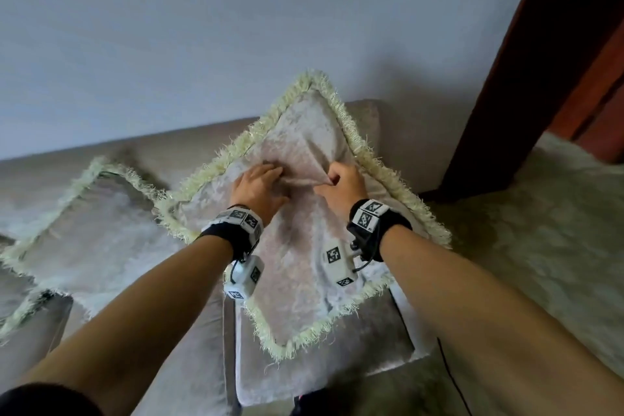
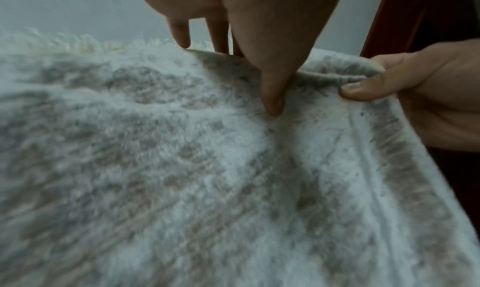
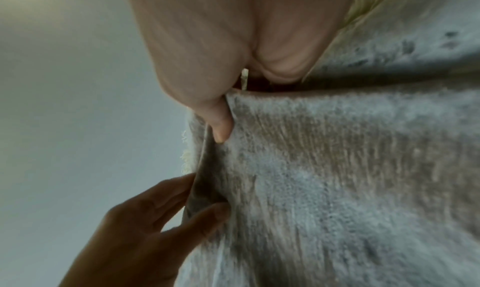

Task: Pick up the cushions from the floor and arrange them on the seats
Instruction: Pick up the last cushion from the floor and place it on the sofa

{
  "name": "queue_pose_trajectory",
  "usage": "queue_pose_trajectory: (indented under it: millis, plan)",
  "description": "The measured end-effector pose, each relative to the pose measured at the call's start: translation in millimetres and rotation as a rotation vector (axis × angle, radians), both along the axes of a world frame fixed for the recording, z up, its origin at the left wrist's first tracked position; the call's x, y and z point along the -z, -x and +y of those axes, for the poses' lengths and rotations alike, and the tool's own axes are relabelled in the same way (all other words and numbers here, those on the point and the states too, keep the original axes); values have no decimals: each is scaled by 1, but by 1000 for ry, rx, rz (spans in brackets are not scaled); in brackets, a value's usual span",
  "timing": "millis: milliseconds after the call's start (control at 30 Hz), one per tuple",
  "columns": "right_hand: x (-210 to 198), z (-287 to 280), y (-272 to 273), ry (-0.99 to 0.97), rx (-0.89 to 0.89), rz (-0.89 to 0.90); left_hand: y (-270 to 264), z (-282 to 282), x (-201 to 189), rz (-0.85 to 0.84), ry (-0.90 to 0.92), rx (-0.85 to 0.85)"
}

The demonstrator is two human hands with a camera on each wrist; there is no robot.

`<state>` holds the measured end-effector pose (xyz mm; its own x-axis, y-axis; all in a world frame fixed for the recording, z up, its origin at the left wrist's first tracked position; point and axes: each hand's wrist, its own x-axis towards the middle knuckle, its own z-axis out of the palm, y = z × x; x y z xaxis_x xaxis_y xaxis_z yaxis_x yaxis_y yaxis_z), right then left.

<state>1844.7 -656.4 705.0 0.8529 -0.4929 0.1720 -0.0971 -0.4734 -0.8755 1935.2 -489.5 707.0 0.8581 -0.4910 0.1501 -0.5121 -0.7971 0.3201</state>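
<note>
A beige velvet cushion [image 1: 304, 246] with a cream fringe stands corner-up on the right end seat of the sofa [image 1: 388, 334], leaning toward the backrest. My left hand [image 1: 270, 172] and right hand [image 1: 332, 179] both pinch one raised fold of cloth near its middle. In the left wrist view my left thumb [image 2: 272, 98] presses the cushion [image 2: 155, 168] while the right hand [image 2: 389, 82] pinches the fold beside it. The right wrist view shows my right thumb [image 3: 221, 127] on the cushion [image 3: 337, 188], with the left hand [image 3: 155, 219] gripping the same fold below.
A second fringed cushion [image 1: 87, 223] leans on the sofa to the left, and a third cushion's corner [image 1: 23, 314] shows at lower left. A dark wooden door frame [image 1: 526, 78] rises at the right above a pale carpet [image 1: 540, 230]. A black cable [image 1: 449, 371] lies beside the sofa.
</note>
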Motion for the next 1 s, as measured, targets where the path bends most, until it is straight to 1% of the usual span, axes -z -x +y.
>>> queue_pose_trajectory:
  millis: [100,233,300,367,467,533,733,867,1000]
  plan:
    - [8,13,-30,26,-76,0,-25,17,4,-46,26,-9]
    - [26,15,-72,47,-148,70,-59,23,17,-86,-77,16]
    - [33,9,-98,49,-165,108,-79,20,25,-69,-98,0]
    - [38,1,-124,58,-170,135,-102,16,33,-21,-73,-36]
    - [40,-12,-160,75,-194,178,-139,6,44,60,-55,-81]
    - [44,-21,-181,97,-211,204,-160,-3,51,87,-60,-75]
    - [65,-51,-228,151,-259,282,-204,-29,80,103,-117,-106]
    - [88,-75,-257,180,-320,345,-225,-51,101,146,-107,-132]
    - [120,-102,-279,197,-403,406,-235,-72,124,142,-164,-116]
